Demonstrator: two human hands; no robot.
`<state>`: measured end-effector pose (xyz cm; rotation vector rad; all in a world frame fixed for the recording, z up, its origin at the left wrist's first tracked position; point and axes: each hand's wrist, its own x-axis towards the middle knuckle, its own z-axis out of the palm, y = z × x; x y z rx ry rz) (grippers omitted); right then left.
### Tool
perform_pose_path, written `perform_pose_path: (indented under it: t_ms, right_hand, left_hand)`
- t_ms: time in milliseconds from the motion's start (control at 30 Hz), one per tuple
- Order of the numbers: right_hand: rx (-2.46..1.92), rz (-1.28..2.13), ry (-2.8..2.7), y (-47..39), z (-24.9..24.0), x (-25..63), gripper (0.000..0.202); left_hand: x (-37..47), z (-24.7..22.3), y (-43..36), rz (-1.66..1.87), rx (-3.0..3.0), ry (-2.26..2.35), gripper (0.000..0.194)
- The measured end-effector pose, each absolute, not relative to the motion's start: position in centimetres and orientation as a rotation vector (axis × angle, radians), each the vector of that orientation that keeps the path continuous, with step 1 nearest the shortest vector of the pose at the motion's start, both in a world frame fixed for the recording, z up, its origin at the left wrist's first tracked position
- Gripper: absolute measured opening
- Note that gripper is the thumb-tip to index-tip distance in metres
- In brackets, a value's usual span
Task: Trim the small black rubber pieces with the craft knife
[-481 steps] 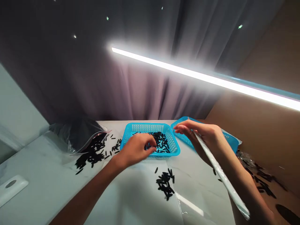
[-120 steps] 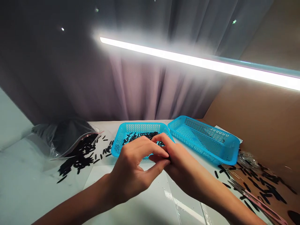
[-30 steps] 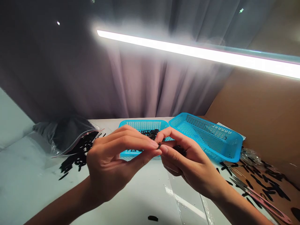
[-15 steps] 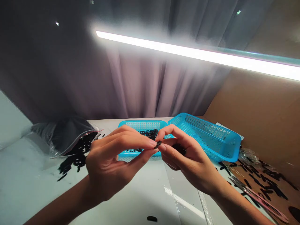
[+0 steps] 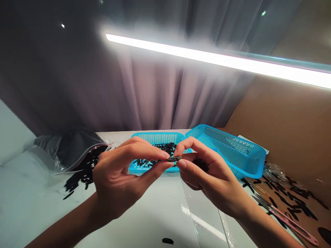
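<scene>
Between the fingertips of both hands is a small black piece (image 5: 174, 159), lying nearly level. My left hand (image 5: 126, 172) pinches its left end between thumb and finger. My right hand (image 5: 207, 172) has thumb and index finger at its right end, and more black material (image 5: 201, 164) is tucked in the curled fingers behind. Beyond the hands stands a blue basket (image 5: 157, 135) with many black pieces in it, partly hidden by my left hand. Another blue basket (image 5: 214, 144) sits to its right, angled.
A clear bag (image 5: 74, 148) spills black pieces at the left. Pink-handled scissors (image 5: 289, 222) and scattered black pieces (image 5: 294, 199) lie at the right. One black piece (image 5: 168, 240) rests at the near edge. A bright tube light (image 5: 207, 57) hangs above.
The small black piece has turned from tilted to nearly level and shows more of its length. Both hands have moved slightly apart.
</scene>
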<state>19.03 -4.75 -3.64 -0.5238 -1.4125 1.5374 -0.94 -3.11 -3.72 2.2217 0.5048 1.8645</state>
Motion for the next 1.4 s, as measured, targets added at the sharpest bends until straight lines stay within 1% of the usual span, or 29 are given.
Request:
perform_pose_path:
  t_ms: [133, 367, 700, 833, 1000, 1200, 1267, 1333, 1367, 1400]
  right_hand:
    - [-0.514, 1.593, -1.369, -4.9, -3.6, 19.1, 0.014]
    - [-0.523, 1.572, -1.375, -4.9, -3.6, 19.2, 0.013]
    - [-0.588, 1.498, -1.424, -5.3, -3.5, 19.2, 0.017]
    - [-0.700, 1.304, -1.523, -5.4, -3.6, 19.3, 0.017]
    - [-0.820, 0.952, -1.685, -5.6, -3.4, 19.1, 0.011]
    - [-0.887, 0.774, -1.761, -5.2, -3.4, 19.3, 0.008]
    - [-0.936, 0.790, -1.709, -4.8, -3.5, 19.6, 0.010]
    - [-0.951, 0.919, -1.564, -4.1, -3.5, 19.9, 0.018]
    - [-0.939, 1.021, -1.466, -3.7, -3.6, 20.0, 0.023]
    - [-0.923, 1.136, -1.359, -3.3, -3.6, 20.2, 0.028]
  left_hand:
    - [-0.9, -3.7, -3.2, 1.861, 2.206, 0.524, 0.029]
    - [-0.7, -3.7, -3.1, 1.869, 2.202, 0.575, 0.020]
    - [-0.8, -3.6, -3.2, 1.812, 2.175, 0.583, 0.022]
    - [-0.8, -3.6, -3.1, 1.828, 2.180, 0.604, 0.022]
    - [-0.8, -3.5, -3.1, 1.828, 2.221, 0.582, 0.031]
    - [-0.9, -3.7, -2.8, 1.848, 2.273, 0.575, 0.029]
    - [-1.2, -4.0, -1.6, 1.879, 2.335, 0.622, 0.027]
    - [-1.6, -4.5, -0.2, 1.874, 2.451, 0.744, 0.024]
    - [-1.8, -4.8, 0.5, 1.795, 2.545, 0.833, 0.025]
    - [-1.9, -5.1, 1.0, 1.610, 2.642, 0.931, 0.029]
